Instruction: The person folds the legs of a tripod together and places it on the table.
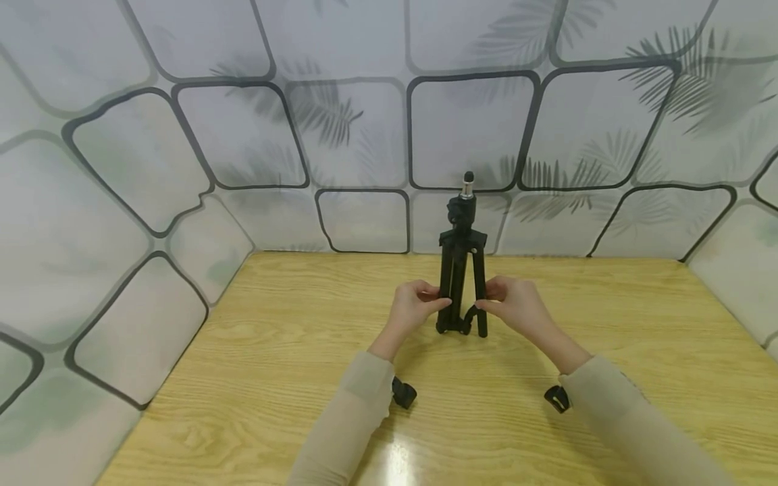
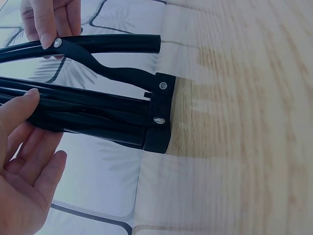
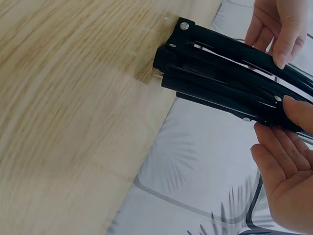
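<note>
A small black tripod (image 1: pixel 462 237) is held upright above the far part of the table, with a silver stud and black knob at its top. My left hand (image 1: pixel 408 310) pinches its left leg between thumb and fingers. On the other side, my right hand (image 1: pixel 519 307) pinches the right leg, which stands slightly apart from the others. In the left wrist view a curved brace (image 2: pixel 110 72) links that leg to the bottom bracket (image 2: pixel 160 112). The legs (image 3: pixel 230 63) otherwise lie close together. Whether the tripod's bottom touches the table I cannot tell.
The wood-grain table (image 1: pixel 255 378) runs back to a pale wall (image 1: pixel 352 135) with dark outlines and leaf prints, close behind the tripod. Another such wall (image 1: pixel 79 283) borders the left side. Black pieces (image 1: pixel 404 393) show beside both sleeves.
</note>
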Demonstrator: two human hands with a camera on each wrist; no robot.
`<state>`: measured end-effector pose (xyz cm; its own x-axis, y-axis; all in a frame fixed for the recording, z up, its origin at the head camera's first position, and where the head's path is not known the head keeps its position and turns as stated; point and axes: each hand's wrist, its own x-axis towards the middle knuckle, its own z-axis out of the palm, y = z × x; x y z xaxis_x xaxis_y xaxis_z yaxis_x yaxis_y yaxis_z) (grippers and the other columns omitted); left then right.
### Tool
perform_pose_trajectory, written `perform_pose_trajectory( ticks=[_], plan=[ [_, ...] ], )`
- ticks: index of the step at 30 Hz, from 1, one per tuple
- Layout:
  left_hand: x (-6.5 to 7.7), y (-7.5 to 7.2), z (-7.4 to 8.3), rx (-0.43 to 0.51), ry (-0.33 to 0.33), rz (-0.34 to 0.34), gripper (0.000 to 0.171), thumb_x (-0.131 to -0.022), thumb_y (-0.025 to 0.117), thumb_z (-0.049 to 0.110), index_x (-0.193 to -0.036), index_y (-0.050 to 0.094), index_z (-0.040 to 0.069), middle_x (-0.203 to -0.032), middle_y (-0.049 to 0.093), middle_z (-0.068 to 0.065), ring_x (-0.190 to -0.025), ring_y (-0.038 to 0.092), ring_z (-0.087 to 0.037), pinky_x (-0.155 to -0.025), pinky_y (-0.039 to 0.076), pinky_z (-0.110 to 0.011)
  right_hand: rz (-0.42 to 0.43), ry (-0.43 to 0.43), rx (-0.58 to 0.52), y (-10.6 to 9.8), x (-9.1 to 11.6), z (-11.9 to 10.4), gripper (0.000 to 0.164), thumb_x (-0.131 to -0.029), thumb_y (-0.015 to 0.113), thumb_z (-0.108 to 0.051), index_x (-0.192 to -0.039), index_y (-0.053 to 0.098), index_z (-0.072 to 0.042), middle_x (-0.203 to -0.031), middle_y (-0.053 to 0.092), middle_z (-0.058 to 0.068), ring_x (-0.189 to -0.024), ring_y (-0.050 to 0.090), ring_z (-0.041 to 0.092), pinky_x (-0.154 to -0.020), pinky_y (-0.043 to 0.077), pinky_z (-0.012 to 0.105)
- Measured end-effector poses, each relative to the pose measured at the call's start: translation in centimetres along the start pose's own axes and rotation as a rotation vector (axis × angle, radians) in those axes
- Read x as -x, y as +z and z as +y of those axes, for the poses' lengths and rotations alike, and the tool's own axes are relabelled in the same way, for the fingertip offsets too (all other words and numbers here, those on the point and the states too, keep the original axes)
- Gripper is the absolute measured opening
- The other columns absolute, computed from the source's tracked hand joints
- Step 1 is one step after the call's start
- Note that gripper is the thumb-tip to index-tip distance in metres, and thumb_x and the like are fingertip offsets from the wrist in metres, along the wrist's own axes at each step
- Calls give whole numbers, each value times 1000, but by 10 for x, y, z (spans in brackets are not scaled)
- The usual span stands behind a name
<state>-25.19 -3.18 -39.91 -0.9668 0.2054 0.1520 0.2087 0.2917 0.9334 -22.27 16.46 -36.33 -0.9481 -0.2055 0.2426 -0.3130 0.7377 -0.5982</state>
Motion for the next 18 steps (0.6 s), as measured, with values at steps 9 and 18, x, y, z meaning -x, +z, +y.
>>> perform_pose_trajectory(
  ticks=[9,18],
  plan=[
    [0,-1,1,18,-9,-11,22,-75,72,17,-92,67,4,-89,64,-5,-78,61,-12,-65,50,-26,24,18,-3,2,-1,-3,22,-78,68,-17,-90,63,1,-85,65,13,-76,61,27,-63,49,39],
    [0,0,1,15,-1,-2,20,-74,72,16,-90,68,4,-88,64,-4,-77,61,-12,-65,50,-26,37,21,-37,4,-3,-5,22,-78,69,-16,-90,62,2,-84,65,14,-76,61,27,-62,49,38]
  ],
)
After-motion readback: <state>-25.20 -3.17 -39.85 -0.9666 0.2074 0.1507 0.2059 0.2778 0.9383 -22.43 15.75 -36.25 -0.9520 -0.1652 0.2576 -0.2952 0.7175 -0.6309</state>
